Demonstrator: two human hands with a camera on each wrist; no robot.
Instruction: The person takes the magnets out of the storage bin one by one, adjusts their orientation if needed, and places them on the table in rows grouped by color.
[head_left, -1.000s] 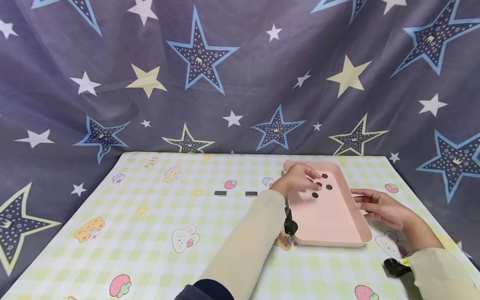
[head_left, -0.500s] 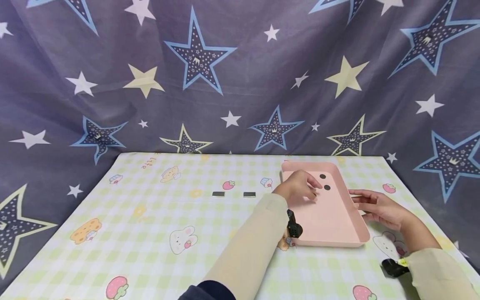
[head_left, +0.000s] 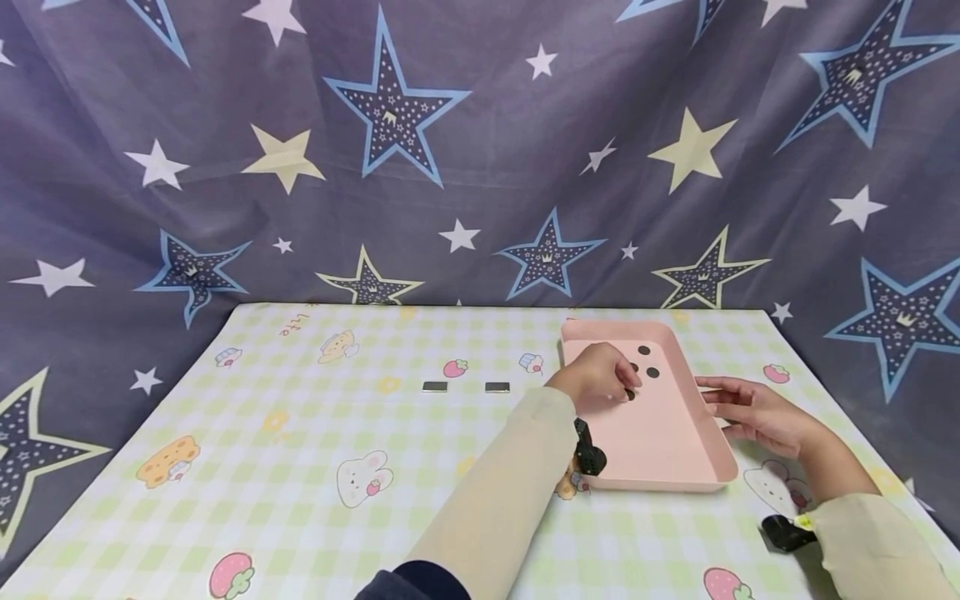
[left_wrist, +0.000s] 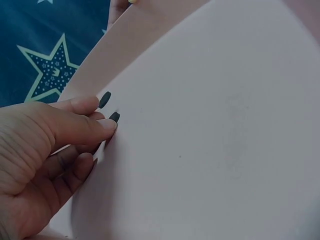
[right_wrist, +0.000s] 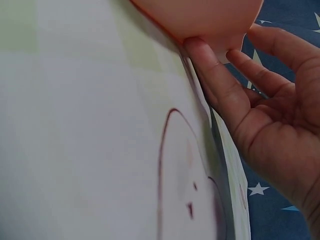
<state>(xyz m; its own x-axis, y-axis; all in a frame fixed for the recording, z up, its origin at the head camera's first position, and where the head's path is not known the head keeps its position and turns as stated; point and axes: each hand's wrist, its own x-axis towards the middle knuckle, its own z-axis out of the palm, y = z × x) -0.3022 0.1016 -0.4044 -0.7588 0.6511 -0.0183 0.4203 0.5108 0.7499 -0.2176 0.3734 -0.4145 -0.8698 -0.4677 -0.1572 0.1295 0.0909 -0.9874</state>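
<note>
Black discs [head_left: 652, 372]: I count four from here, all inside the pink tray [head_left: 652, 454], toward its far end. Left hand [head_left: 600, 375] is in the tray too, thumb and fingertip narrowed on one disc [left_wrist: 114, 117]; can't tell if it's clear of the tray floor. Another sits just by the fingertips, touching or not is hidden. Right hand [head_left: 765, 417] has fingers spread and fairly straight, tips against the tray's right side. Status: I'd call it partway. Discs are in, one not let go; two small dark blocks [head_left: 435, 387] [head_left: 497, 387] lie outside on the table [head_left: 285, 500], untouched.
</note>
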